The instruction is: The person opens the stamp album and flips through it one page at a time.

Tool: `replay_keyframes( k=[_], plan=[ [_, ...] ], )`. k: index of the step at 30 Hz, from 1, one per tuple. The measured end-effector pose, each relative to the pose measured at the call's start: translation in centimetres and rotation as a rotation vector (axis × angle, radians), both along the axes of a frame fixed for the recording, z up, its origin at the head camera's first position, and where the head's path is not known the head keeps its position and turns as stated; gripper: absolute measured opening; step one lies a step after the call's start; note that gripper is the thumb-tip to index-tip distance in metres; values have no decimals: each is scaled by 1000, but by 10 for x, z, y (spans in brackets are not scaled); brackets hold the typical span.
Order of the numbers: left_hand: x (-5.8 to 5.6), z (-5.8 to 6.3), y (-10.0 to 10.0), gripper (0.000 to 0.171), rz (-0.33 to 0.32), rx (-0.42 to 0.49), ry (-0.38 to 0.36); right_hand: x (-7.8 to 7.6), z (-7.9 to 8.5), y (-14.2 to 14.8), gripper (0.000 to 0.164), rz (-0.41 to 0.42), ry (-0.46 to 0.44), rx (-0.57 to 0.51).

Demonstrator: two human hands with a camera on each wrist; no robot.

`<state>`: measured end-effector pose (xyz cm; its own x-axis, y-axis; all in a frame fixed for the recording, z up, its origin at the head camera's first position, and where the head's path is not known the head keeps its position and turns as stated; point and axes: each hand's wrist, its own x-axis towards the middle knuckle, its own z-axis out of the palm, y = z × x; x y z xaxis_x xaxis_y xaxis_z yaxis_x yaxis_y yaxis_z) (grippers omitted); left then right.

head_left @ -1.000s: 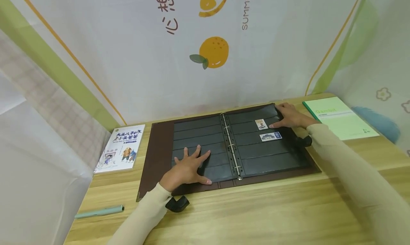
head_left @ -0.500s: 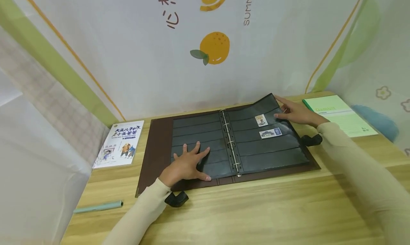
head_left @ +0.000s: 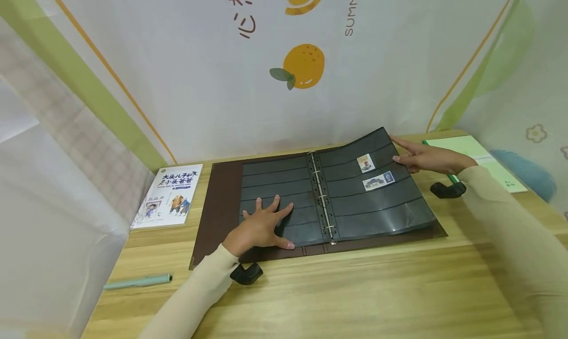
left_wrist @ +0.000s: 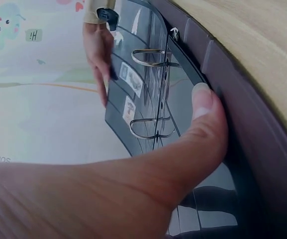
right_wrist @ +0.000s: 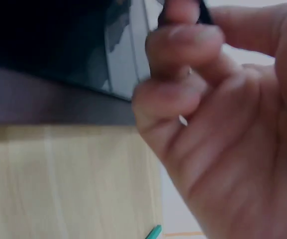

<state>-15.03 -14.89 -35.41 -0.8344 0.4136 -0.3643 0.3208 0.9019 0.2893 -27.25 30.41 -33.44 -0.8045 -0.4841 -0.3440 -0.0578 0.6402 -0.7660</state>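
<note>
An open brown ring binder (head_left: 222,201) lies on the table, holding black pocket pages. My left hand (head_left: 259,229) rests spread on the left-hand page (head_left: 275,174), its thumb near the front edge. At the far right, my right hand (head_left: 426,156) pinches the outer edge of the right-hand page (head_left: 381,208) between thumb and fingers. That page is lifted and bowed off the cover beneath. Two stamps sit in its pockets, a small upright one (head_left: 366,163) and a wider blue-and-white one (head_left: 378,181). Metal rings (left_wrist: 150,58) run down the spine.
A white illustrated book (head_left: 167,196) lies left of the binder, with a pale green pen (head_left: 138,282) nearer the front. On the right is a light green notebook (head_left: 501,174), partly behind my right arm. A printed curtain (head_left: 199,107) hangs along the table's back edge.
My right hand has lifted the right-hand page by its outer edge, raising its far corner first and then the whole side, and has shifted right. My left hand stays on the left-hand page.
</note>
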Motion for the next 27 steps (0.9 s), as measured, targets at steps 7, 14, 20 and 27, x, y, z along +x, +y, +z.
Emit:
replay_keyframes(
  k=[7, 14, 20, 27],
  plan=[
    [-1, -1, -1, 98, -10, 6, 6, 6, 18, -10, 74, -104, -28, -126],
    [-2, -1, -2, 98, -16, 1, 6, 6, 32, -35, 72, -240, -53, -351],
    [-3, 1, 0, 99, -21, -31, 0, 8, 45, -61, 68, -309, -70, -567],
    [-4, 2, 2, 100, -34, -72, -10, 8, 60, -104, 67, -358, -117, -831]
  ],
)
